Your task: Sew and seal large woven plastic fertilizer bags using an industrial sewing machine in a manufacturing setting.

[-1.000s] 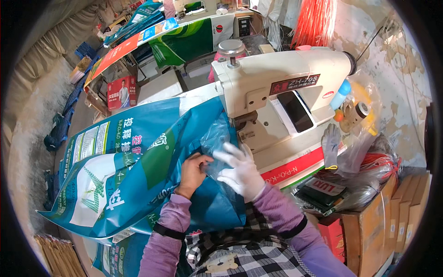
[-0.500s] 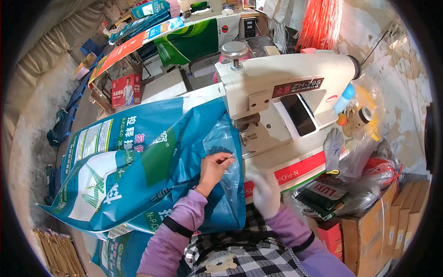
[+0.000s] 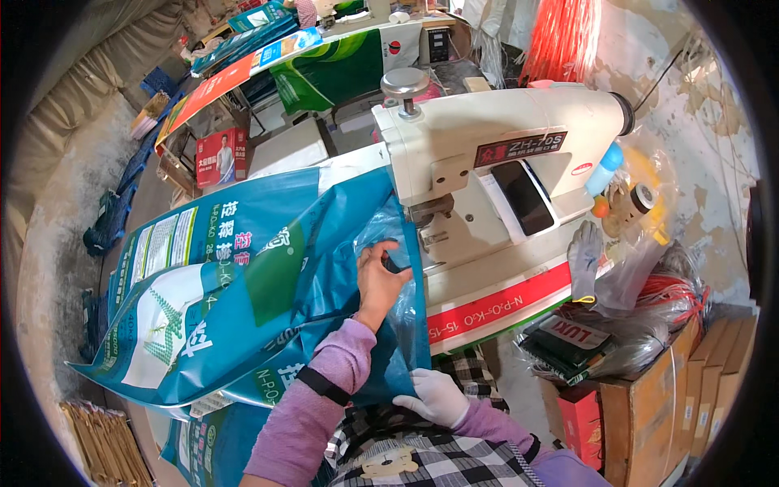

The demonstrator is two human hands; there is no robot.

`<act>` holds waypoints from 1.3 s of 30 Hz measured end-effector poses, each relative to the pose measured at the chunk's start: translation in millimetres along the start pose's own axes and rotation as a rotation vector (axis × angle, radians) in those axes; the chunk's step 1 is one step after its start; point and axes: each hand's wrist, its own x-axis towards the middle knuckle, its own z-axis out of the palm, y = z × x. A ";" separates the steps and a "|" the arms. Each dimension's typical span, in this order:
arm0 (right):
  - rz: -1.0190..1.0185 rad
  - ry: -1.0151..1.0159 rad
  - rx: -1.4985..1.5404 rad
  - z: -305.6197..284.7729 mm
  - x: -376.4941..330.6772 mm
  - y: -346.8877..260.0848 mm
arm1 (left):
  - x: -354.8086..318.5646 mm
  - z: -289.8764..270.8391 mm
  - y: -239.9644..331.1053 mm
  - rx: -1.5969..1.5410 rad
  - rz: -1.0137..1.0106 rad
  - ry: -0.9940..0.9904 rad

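Note:
A large blue woven sack (image 3: 280,284) with green and white print lies spread out, its open edge beside the white sewing machine (image 3: 487,154). Clear plastic liner film (image 3: 398,321) shows along that edge. My bare left hand (image 3: 380,280) is curled at the film, thumb and forefinger bent around a fold; its other fingers are partly hidden. My right hand (image 3: 438,398), in a white glove, grips the sack's near right corner between thumb and fingers. The machine's needle area (image 3: 430,215) is just right of the sack's far edge.
A phone (image 3: 523,199) lies on the machine bed. A grey glove (image 3: 584,260), a blue bottle (image 3: 604,170) and a thread spool (image 3: 641,199) are at the right. Cardboard boxes (image 3: 649,398) stand near right. A red box (image 3: 221,158) sits at far left.
My right hand has swung down and left from beside the machine to the sack's near corner. My left hand has moved slightly farther away along the edge, thumb and forefinger wider apart.

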 end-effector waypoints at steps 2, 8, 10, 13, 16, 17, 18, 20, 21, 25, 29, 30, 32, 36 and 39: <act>0.087 0.053 0.027 1.6 -1.4 1.2 | -0.4 4.0 -4.5 -0.055 -0.020 0.043; 0.224 0.130 0.040 1.2 -21.9 7.0 | -3.2 25.8 -12.4 -0.262 -0.285 0.151; 0.277 0.112 -0.054 -6.1 -29.8 4.3 | 0.9 31.7 -12.1 -0.374 -0.435 0.211; 0.405 0.051 0.016 -21.1 -26.9 2.1 | 4.7 22.9 -6.5 -0.837 -0.514 0.324; 0.268 0.094 -0.049 -33.3 0.8 13.2 | -11.5 -26.3 8.9 -0.564 -0.133 0.018; 0.216 0.157 -0.087 -33.7 16.0 21.5 | -25.3 -53.1 16.0 -0.292 0.087 -0.045; 0.273 0.118 -0.115 -35.5 31.5 32.7 | -41.8 -81.1 25.5 -0.111 0.216 -0.099; 0.327 0.155 -0.048 -32.5 51.6 51.0 | -79.5 -147.8 39.9 0.308 0.367 -0.140; 0.362 0.168 -0.037 -30.7 58.4 58.9 | -96.8 -182.2 43.3 0.545 0.349 -0.154; 0.467 0.171 0.134 -18.4 62.5 54.6 | -121.5 -286.0 11.1 1.040 0.075 -0.049; 0.054 0.351 -0.070 -12.9 104.1 19.1 | -88.4 -308.8 -74.7 0.998 -0.443 -0.416; -0.100 0.294 -0.251 -12.3 124.4 11.0 | -81.5 -306.5 -96.8 0.952 -0.185 -0.406; -0.138 -0.086 -0.404 -21.1 156.3 3.6 | -75.1 -315.0 -138.3 0.906 -0.002 -0.466; -0.180 0.369 -0.379 -32.0 152.6 -15.4 | -108.5 -395.2 -209.1 1.017 0.356 0.107; -0.431 -0.230 -0.512 -14.4 114.8 -67.5 | -171.0 -458.3 -244.7 0.911 -0.307 0.114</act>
